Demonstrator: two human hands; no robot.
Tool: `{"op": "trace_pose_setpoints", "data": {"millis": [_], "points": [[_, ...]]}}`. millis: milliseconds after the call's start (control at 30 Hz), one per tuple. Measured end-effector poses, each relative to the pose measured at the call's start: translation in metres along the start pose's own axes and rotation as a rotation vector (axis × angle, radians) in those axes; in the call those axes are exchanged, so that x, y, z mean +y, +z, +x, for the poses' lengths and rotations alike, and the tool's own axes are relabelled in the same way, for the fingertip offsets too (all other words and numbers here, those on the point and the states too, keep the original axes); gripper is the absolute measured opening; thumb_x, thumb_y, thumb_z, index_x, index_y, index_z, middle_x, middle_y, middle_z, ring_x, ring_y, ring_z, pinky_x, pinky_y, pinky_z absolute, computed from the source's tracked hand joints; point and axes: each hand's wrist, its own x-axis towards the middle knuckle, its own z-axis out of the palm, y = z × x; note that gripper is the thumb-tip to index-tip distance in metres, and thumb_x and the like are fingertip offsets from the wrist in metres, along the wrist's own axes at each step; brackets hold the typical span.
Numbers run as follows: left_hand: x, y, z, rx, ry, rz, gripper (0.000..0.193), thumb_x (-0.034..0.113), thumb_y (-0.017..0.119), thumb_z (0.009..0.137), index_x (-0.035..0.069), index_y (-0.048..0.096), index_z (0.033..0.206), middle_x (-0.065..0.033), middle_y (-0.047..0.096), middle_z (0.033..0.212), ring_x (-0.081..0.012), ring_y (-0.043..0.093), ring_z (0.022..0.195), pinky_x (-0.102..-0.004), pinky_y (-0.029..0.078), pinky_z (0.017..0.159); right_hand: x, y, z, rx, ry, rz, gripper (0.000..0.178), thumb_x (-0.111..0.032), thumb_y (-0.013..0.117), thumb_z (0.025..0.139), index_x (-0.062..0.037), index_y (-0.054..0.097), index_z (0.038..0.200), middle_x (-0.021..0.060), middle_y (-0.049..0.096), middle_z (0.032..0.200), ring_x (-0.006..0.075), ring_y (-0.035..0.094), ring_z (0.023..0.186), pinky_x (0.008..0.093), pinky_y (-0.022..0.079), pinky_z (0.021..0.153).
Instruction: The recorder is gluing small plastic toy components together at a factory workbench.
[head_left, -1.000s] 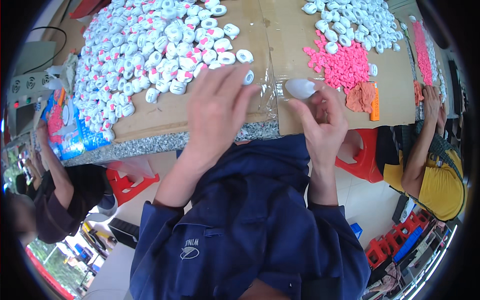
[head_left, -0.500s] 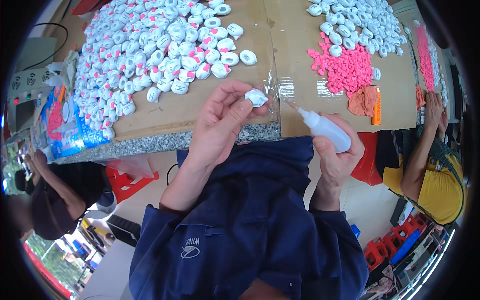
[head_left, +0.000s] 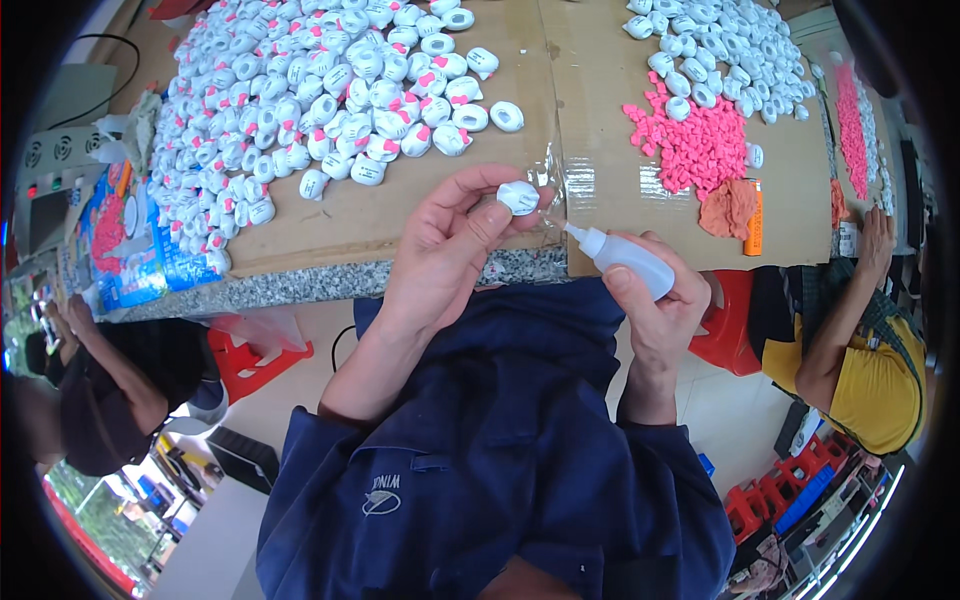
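Between its thumb and fingers my left hand [head_left: 452, 240] pinches a small white cat-head-shaped piece [head_left: 518, 197], which shows no pink bow on the side facing up. My right hand [head_left: 665, 310] is wrapped round a white squeeze bottle [head_left: 636, 264] with a thin nozzle. The bottle is tilted, its tip pointing up and left, close to the white piece but apart from it. Beyond my left hand lies a big heap of white pieces [head_left: 300, 110], many with pink bows. Small pink bow pieces [head_left: 695, 145] are piled at the right, below a heap of plain white pieces [head_left: 725, 50].
Brown cardboard [head_left: 600, 230] covers the granite-edged table [head_left: 400, 277]. A crumpled orange cloth [head_left: 728, 207] lies beside an orange tube-like item [head_left: 754, 225]. Co-workers sit left and right, the right one in a yellow top [head_left: 850, 400]. A red stool [head_left: 730, 330] stands by my right side.
My right hand has moved left with the bottle, bringing the nozzle nearer the white piece. My left hand has turned the piece slightly, so its face shows rounder.
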Motion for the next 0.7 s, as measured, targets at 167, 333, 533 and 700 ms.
{"op": "trace_pose_setpoints", "data": {"millis": [167, 333, 533, 700], "points": [[0.002, -0.001, 0.0, 0.004, -0.014, -0.04, 0.025, 0.002, 0.048, 0.088, 0.0, 0.048, 0.112, -0.0126, 0.052, 0.112, -0.0292, 0.05, 0.111, -0.0335, 0.045, 0.091, -0.002, -0.003, 0.0, 0.004, 0.011, -0.005, 0.03, -0.012, 0.069, 0.073, 0.0082, 0.062, 0.092, 0.0035, 0.056, 0.073, 0.0083, 0.049, 0.065, 0.0188, 0.036, 0.058], [0.001, -0.001, 0.0, 0.016, -0.01, -0.039, 0.024, 0.002, 0.048, 0.088, 0.0, 0.048, 0.112, -0.0127, 0.053, 0.112, -0.0291, 0.05, 0.111, -0.0332, 0.046, 0.091, -0.001, -0.003, 0.0, -0.019, 0.002, 0.012, 0.026, -0.007, 0.069, 0.072, 0.0065, 0.062, 0.093, 0.0047, 0.057, 0.074, 0.0084, 0.05, 0.065, 0.0192, 0.037, 0.057], [0.003, 0.0, -0.002, 0.031, 0.008, -0.013, 0.025, 0.002, 0.048, 0.088, 0.0, 0.048, 0.113, -0.0129, 0.053, 0.112, -0.0284, 0.051, 0.11, -0.0326, 0.045, 0.091, 0.004, -0.004, 0.0, 0.08, 0.013, 0.094, 0.03, 0.0, 0.07, 0.071, 0.0048, 0.061, 0.099, 0.0063, 0.062, 0.081, 0.0106, 0.056, 0.075, 0.0214, 0.044, 0.067], [0.004, 0.002, -0.006, 0.032, -0.004, 0.016, 0.025, 0.001, 0.049, 0.087, -0.001, 0.049, 0.113, -0.0132, 0.054, 0.112, -0.0277, 0.051, 0.11, -0.0323, 0.045, 0.09, 0.01, -0.001, 0.016, 0.166, -0.007, 0.171, 0.035, 0.004, 0.069, 0.07, 0.0037, 0.057, 0.102, 0.0088, 0.061, 0.097, 0.0129, 0.057, 0.089, 0.0244, 0.045, 0.08]]}}
